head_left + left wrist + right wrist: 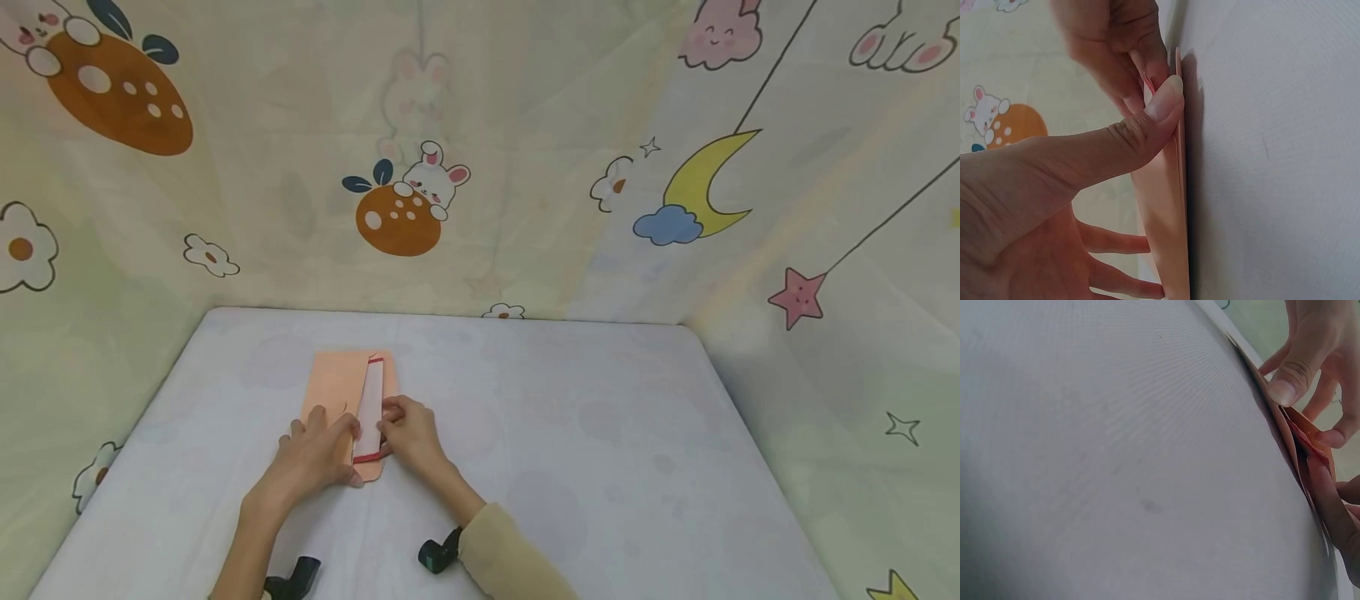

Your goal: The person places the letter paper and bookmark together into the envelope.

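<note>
A peach paper envelope (333, 379) lies on the white-covered table, its long open side to the right. A white card with red-edged ends (372, 400) shows at that opening, partly inside. My left hand (315, 450) holds the envelope, with the thumb at its near edge and the other fingers spread on top; the left wrist view shows this thumb (1154, 115) on the edge. At the opening, my right hand (412, 433) pinches the card's right edge. In the right wrist view, a right finger (1325, 494) reaches into the gap beside the red edge (1304, 439).
A pale cloth covers the table (600, 450), which stretches right of the envelope. Printed fabric (525, 217) with rabbits, flowers and a moon hangs behind and at both sides. Black wrist devices (438, 556) sit on both wrists.
</note>
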`<state>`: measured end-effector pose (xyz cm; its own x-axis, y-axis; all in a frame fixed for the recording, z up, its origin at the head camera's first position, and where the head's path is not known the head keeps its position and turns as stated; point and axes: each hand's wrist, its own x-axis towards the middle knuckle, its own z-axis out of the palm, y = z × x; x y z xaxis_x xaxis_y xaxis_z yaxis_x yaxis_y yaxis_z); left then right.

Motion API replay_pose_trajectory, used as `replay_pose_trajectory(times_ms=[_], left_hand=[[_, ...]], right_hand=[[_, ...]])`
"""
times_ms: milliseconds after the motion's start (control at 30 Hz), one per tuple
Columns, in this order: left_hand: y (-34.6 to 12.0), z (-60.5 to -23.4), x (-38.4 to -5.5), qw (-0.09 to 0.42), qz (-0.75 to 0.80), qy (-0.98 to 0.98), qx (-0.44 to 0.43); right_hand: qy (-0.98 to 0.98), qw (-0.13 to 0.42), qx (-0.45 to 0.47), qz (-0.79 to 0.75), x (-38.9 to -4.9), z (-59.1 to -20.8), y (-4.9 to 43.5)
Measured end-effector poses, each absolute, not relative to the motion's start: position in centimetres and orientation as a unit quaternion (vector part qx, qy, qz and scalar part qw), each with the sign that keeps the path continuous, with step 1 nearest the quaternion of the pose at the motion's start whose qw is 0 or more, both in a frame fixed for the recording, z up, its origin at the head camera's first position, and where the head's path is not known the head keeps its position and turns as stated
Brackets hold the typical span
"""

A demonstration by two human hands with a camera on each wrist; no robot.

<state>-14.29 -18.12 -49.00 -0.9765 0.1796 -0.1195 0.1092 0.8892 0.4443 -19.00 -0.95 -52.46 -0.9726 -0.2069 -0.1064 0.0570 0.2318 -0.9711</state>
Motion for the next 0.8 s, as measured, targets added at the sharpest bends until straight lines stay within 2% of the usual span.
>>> replay_pose_trajectory(times_ms=[800], left_hand=[[-18.1, -48.9, -14.3, 0.08, 0.225, 0.968, 0.075]], right_hand=[[0.783, 0.117, -0.061, -0.608, -19.0, -52.3, -2.4]])
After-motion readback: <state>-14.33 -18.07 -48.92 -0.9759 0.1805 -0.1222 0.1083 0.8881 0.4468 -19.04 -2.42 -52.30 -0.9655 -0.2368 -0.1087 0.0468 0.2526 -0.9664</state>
